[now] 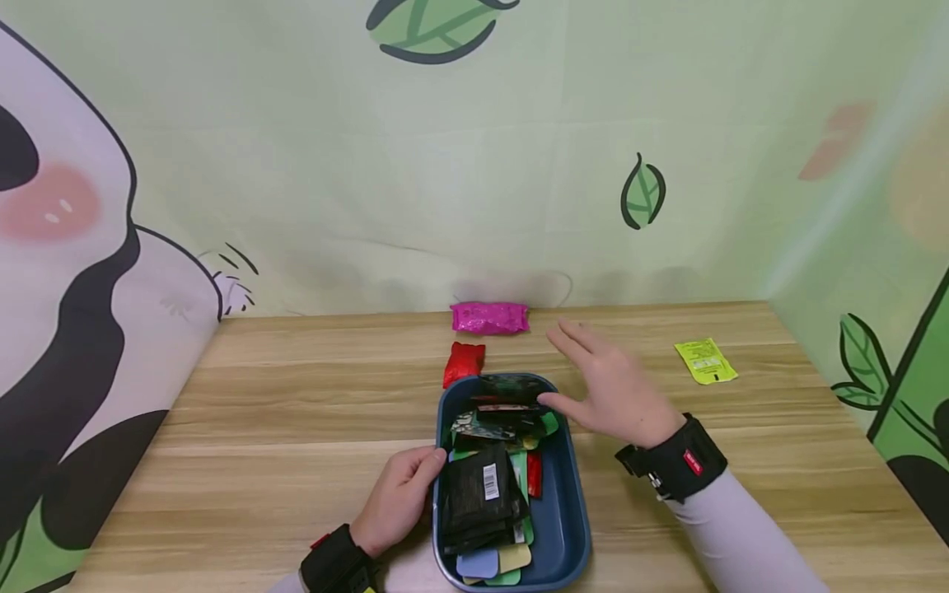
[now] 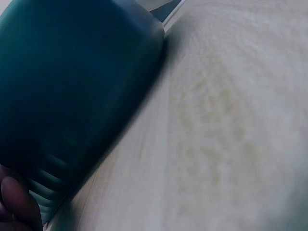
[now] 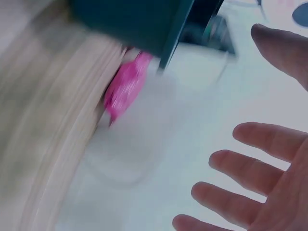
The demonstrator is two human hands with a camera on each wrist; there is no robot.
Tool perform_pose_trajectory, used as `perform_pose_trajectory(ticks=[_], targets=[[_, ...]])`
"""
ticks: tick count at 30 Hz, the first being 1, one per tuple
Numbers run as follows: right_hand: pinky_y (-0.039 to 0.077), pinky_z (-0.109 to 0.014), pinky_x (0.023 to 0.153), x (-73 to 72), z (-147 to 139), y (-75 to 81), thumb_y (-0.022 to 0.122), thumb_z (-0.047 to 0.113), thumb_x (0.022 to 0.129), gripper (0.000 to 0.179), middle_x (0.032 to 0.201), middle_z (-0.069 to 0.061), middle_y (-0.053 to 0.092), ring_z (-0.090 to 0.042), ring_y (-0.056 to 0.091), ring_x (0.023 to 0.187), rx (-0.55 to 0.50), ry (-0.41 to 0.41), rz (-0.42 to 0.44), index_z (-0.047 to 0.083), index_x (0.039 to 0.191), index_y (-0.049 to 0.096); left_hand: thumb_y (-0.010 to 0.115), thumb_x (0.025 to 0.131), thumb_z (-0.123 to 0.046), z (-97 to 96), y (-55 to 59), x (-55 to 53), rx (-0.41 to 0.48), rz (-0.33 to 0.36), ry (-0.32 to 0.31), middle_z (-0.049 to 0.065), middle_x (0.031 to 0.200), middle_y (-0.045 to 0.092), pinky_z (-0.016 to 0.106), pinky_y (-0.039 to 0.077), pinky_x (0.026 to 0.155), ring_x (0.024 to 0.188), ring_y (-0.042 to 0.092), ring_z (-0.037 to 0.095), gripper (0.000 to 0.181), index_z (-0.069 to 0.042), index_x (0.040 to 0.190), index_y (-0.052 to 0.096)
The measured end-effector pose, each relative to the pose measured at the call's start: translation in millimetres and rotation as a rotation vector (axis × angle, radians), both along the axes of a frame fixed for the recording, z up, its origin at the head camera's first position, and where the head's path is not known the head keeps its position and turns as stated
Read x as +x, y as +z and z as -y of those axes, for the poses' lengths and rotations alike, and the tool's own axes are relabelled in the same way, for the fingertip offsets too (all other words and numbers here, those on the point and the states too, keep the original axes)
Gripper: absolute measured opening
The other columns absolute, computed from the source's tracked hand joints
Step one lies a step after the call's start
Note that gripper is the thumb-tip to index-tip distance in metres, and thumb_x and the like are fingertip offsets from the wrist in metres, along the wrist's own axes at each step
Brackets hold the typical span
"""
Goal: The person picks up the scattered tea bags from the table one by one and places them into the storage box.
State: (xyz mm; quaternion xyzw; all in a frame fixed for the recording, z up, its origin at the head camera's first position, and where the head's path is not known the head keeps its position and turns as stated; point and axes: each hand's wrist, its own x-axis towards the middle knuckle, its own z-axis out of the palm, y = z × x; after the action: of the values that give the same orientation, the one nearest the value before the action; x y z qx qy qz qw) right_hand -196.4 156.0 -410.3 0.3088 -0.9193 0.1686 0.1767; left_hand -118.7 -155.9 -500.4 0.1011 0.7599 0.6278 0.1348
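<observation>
A blue plastic bin [image 1: 561, 527] stands on the table, holding black packets [image 1: 474, 502], several coloured cards [image 1: 478, 563] and other small wrapped packets. My left hand [image 1: 400, 494] grips the bin's left rim, thumb on top of the edge. In the left wrist view its fingertips [image 2: 19, 202] lie by the ribbed part of the bin's wall. My right hand [image 1: 619, 391] hovers by the bin's far right corner, fingers spread and holding nothing. The right wrist view shows the same spread fingers [image 3: 250, 168] apart from the bin wall [image 3: 130, 24].
Behind the bin lie a red packet [image 1: 465, 362] and a shiny magenta packet [image 1: 489, 318], the latter near the back wall. A yellow-green sachet [image 1: 706, 361] lies flat at the right. The wood-grain table [image 1: 311, 395] meets a printed backdrop [image 1: 519, 181] at its far edge.
</observation>
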Motion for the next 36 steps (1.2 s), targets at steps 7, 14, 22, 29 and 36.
perform_pose_trajectory(ticks=[7,14,22,29,36], targets=[[0.043,-0.053,0.099,-21.8,-39.8,-1.4,0.068,0.058,0.082,0.089,0.15,-0.023,0.044,-0.04,0.047,0.133,0.051,-0.182,0.054,0.003,0.148,0.046,0.04,0.104,-0.044,-0.3,1.2,0.5,-0.005,-0.006,0.0,0.006,0.064,0.046,0.03,0.04,0.054,0.058,0.05,0.023,0.05,-0.002,0.087,0.062],[0.039,-0.056,0.101,-40.3,-82.2,-13.8,0.063,0.061,0.085,0.091,0.148,-0.028,0.044,-0.046,0.045,0.132,0.078,-0.298,0.122,-0.004,0.146,0.045,0.041,0.103,-0.044,-1.0,2.5,1.9,0.001,-0.013,0.009,0.006,0.063,0.045,0.029,0.039,0.053,0.056,0.049,0.022,0.051,0.0,0.087,0.062],[0.029,-0.062,0.107,-51.5,-124.0,-32.7,0.048,0.076,0.084,0.108,0.151,-0.034,0.033,-0.052,0.033,0.137,0.062,-0.388,0.325,-0.008,0.151,0.034,0.04,0.104,-0.044,-1.2,2.1,1.2,-0.011,-0.007,0.013,0.008,0.064,0.045,0.029,0.039,0.054,0.058,0.05,0.023,0.052,0.0,0.086,0.061],[0.032,-0.066,0.102,-48.9,-147.2,-47.1,0.051,0.064,0.091,0.097,0.148,-0.04,0.03,-0.058,0.033,0.131,0.108,-0.474,0.446,-0.012,0.149,0.032,0.039,0.104,-0.042,0.3,-0.1,-0.4,-0.004,-0.012,0.002,0.006,0.063,0.045,0.03,0.04,0.052,0.055,0.049,0.022,0.048,-0.003,0.086,0.061],[0.034,-0.068,0.097,-47.6,-160.7,-53.0,0.05,0.059,0.093,0.094,0.147,-0.045,0.024,-0.063,0.034,0.126,0.162,-0.533,0.505,-0.012,0.15,0.028,0.041,0.103,-0.046,-1.1,2.1,0.9,-0.011,-0.01,0.015,0.007,0.064,0.045,0.03,0.04,0.053,0.057,0.049,0.023,0.052,-0.002,0.086,0.061]])
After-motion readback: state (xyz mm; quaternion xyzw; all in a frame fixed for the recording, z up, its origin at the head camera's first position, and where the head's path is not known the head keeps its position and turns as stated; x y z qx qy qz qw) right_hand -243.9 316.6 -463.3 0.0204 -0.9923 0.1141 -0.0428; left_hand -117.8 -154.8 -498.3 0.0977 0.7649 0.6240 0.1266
